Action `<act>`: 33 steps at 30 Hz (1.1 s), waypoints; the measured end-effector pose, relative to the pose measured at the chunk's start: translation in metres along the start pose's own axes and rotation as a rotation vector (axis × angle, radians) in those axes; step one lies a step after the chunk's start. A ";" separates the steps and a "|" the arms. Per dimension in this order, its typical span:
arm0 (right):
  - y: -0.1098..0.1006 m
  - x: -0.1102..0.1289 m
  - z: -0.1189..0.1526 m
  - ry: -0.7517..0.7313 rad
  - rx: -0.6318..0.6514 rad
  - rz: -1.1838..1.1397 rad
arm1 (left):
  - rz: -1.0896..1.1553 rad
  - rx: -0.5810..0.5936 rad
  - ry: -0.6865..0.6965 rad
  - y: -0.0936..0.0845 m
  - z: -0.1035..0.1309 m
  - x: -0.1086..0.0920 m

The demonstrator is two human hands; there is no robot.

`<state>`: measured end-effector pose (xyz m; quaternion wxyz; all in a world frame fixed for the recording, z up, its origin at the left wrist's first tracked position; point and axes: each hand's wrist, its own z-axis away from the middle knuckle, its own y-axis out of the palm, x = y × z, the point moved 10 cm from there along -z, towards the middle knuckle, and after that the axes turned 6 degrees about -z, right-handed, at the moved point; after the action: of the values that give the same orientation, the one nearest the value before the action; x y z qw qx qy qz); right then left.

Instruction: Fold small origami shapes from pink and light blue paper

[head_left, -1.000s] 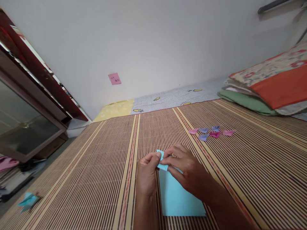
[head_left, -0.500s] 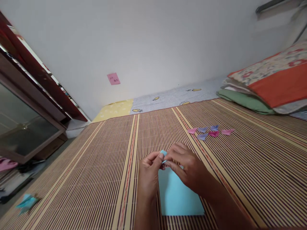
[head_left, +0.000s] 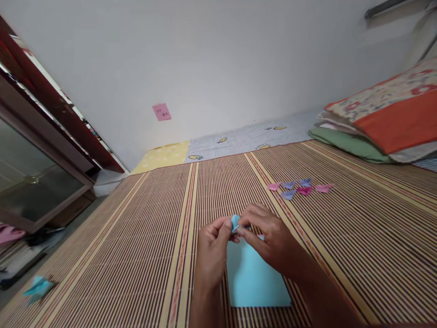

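A small folded piece of light blue paper (head_left: 235, 222) is held up between both hands. My left hand (head_left: 213, 241) pinches its left side between thumb and fingers. From the right, my right hand (head_left: 264, 230) grips the other side with thumb and index finger closed on it. The fingertips hide part of the folds. Below the hands, a flat light blue square of paper (head_left: 257, 278) lies on the striped mat (head_left: 136, 255), its upper part covered by my right hand.
Several small folded pink and purple paper pieces (head_left: 303, 190) lie on the mat at right. A turquoise folded paper (head_left: 38, 288) sits near the left edge. Folded bedding (head_left: 392, 118) is stacked at the far right. A pink note (head_left: 161, 112) is on the wall.
The folded blue paper has turned and shows more of its pointed, creased face. My right hand has shifted slightly to the right; the left stays nearly in place.
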<state>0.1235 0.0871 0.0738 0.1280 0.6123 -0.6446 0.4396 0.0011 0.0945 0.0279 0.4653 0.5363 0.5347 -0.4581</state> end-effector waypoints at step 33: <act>-0.007 -0.016 0.001 0.118 -0.018 -0.026 | -0.102 0.109 0.004 0.013 0.004 -0.001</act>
<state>0.1336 0.0981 0.0645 0.1768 0.5926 -0.6318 0.4673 0.0144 0.0902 0.0288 0.4104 0.5338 0.5367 -0.5086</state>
